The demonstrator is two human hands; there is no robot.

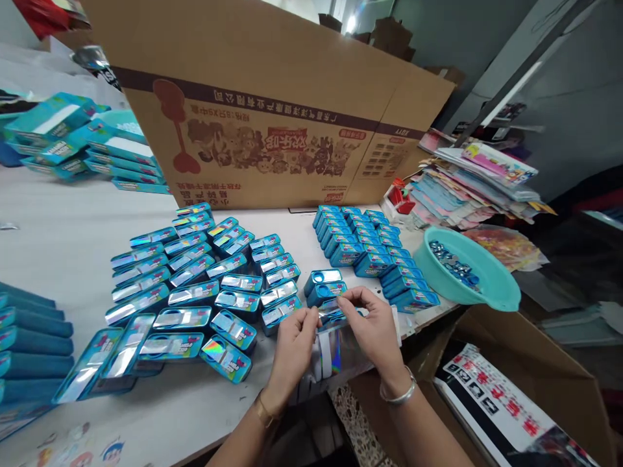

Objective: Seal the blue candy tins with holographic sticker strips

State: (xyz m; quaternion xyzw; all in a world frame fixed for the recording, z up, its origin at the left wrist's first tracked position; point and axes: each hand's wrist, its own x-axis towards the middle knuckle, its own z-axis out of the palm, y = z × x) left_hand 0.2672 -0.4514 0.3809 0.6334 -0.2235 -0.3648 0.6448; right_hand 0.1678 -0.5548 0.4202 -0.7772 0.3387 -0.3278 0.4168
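Quantities in view: one large cardboard carton (272, 123) standing on the worktop (73, 240); one teal basin (467, 275); one red tape dispenser (402, 198); two hands, left (291, 347) and right (374, 327). Small blue boxes (195, 292) number several dozen; an exact count cannot be taken.

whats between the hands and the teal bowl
In the head view, a row of closed blue boxes lies on the table between the right hand and the teal bowl, near the table edge.
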